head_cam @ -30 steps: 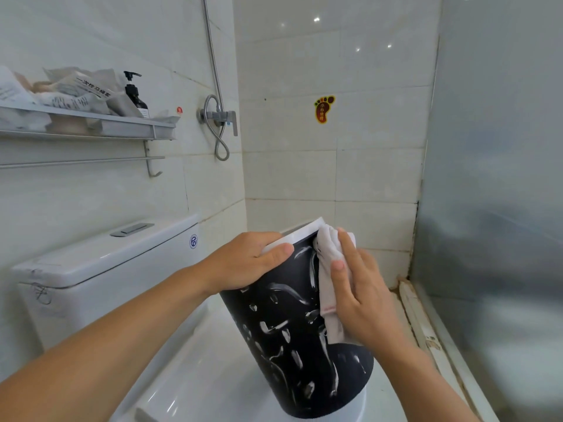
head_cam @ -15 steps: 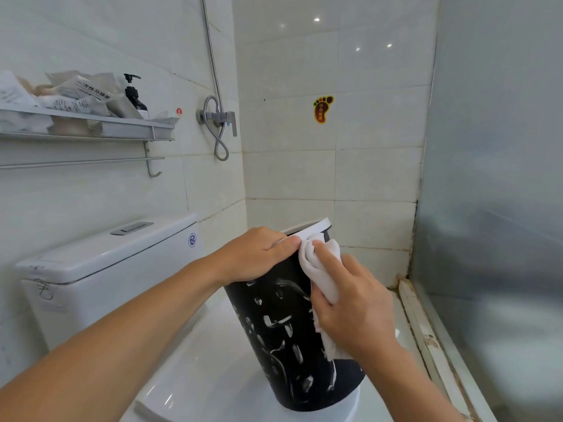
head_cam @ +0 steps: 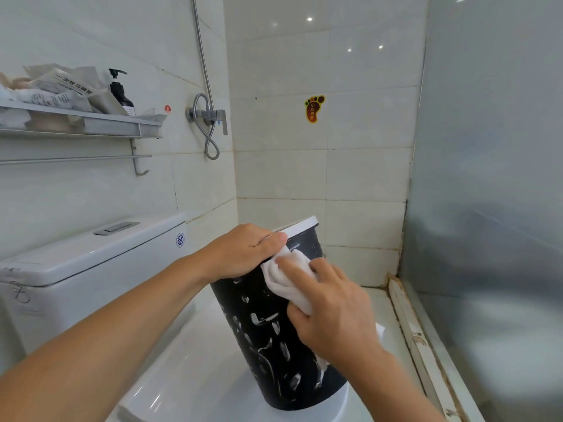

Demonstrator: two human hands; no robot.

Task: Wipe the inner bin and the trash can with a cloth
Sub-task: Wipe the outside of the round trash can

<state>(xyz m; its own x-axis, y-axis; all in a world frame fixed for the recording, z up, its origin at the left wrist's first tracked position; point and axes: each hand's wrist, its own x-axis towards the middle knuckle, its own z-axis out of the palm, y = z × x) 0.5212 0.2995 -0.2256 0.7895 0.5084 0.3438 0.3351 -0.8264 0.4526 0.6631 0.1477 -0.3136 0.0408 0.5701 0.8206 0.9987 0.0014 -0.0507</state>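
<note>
The right hand (head_cam: 332, 315) has its grip clamped on a bunched white cloth (head_cam: 286, 278), pressing it against the upper side of the black trash can (head_cam: 274, 345) at lower centre of the frame. The left hand (head_cam: 243, 254) curls its grip over the can's white rim (head_cam: 304, 225), thumb just above the cloth. The can, patterned with white strokes, stands slightly tilted on the closed white toilet lid (head_cam: 198, 360). To the left sits the toilet tank (head_cam: 85, 260) with its flush button. In the upper left a wall shelf (head_cam: 91, 123) carries packets and 1 dark pump bottle (head_cam: 120, 92). A shower valve (head_cam: 210, 115) and a foot-shaped sticker (head_cam: 313, 108) mark the tiled walls.
</note>
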